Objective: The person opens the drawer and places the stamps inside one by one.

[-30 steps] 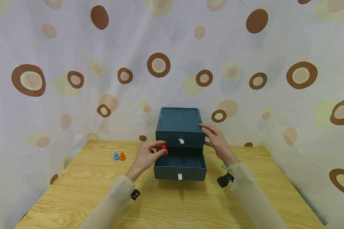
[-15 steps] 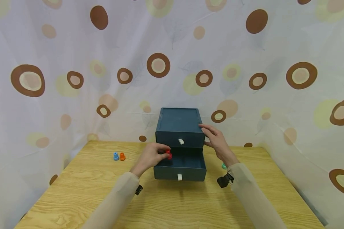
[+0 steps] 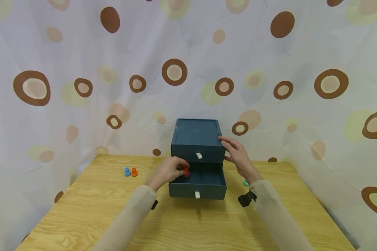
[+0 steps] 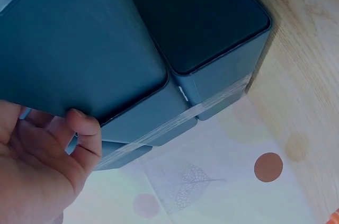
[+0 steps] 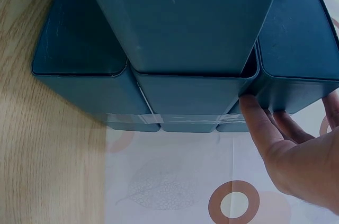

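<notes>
A dark blue drawer cabinet stands at the back of the table, one drawer pulled out below the top one. Inside this drawer's left part, my left hand pinches a small red stepped plastic piece between thumb and fingers. In the left wrist view the drawer wall hides the red piece and some fingertips of the hand. My right hand touches the cabinet's upper right edge and side with extended fingers. The right wrist view shows these fingers spread along the cabinet's side.
A blue stepped piece and an orange one stand together on the wooden table, left of the cabinet. Partly behind the right wrist sits a teal piece. A patterned curtain hangs right behind the cabinet.
My left hand has moved right and down from the drawer's left edge, carrying the red piece into the drawer. The right hand stays at the cabinet's edge.
</notes>
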A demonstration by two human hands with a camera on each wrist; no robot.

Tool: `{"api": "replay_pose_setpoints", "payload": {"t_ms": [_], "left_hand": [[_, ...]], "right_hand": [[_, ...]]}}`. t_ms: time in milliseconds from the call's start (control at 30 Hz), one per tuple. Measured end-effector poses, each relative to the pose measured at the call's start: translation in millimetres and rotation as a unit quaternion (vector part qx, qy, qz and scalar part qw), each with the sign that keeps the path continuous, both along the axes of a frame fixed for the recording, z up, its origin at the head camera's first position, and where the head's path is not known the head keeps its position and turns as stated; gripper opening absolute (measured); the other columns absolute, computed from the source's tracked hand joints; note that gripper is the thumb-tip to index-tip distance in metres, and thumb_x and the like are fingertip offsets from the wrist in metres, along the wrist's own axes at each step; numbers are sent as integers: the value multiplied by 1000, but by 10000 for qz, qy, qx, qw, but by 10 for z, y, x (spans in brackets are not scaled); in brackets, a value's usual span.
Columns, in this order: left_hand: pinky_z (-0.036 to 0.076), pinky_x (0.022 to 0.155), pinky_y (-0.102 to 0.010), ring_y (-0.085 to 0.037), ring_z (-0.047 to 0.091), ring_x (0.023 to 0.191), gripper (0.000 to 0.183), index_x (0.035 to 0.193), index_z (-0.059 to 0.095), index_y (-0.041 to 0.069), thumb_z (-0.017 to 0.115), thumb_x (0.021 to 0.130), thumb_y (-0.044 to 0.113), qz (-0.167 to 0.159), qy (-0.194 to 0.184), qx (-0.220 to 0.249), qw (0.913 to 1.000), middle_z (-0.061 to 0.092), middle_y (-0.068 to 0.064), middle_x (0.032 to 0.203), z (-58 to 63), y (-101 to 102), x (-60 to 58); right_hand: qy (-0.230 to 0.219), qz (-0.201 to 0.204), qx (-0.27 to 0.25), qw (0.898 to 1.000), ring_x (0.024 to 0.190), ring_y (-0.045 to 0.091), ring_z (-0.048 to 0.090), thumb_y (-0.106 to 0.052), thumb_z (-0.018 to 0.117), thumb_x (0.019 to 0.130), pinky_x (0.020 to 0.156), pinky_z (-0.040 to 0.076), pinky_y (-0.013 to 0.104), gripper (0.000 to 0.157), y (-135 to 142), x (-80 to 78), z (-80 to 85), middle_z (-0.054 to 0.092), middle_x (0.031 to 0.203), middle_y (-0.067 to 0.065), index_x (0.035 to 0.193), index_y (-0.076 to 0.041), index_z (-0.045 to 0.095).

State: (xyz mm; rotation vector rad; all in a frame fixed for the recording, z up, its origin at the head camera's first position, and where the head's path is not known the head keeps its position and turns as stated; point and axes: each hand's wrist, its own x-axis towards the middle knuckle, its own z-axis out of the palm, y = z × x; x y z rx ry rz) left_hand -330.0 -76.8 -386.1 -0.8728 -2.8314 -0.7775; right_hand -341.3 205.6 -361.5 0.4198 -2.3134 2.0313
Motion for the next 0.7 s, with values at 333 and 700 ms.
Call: {"api": "replay_pose_setpoints", "payload": {"t_ms": [333,700], "left_hand": [[57,86,-35,-19,71,95,30,118,71,4,73,88,9,-45,-9,80,10000,73,-8,111,7,-28,22],[57,86,-37,-19,69,94,23,111,74,5,73,88,11,-93,82,639,9979,73,-7,106,22,-107,28]], "right_hand": [[1,-33,16,10000,148,35,24,-39,46,104,110,35,61,51,-23,4,-7,26,161,10,148,-11,44],[15,-57,48,10000,149,34,24,-39,45,105,110,34,61,51,-23,10,-1,26,161,9,148,-12,44]]}}
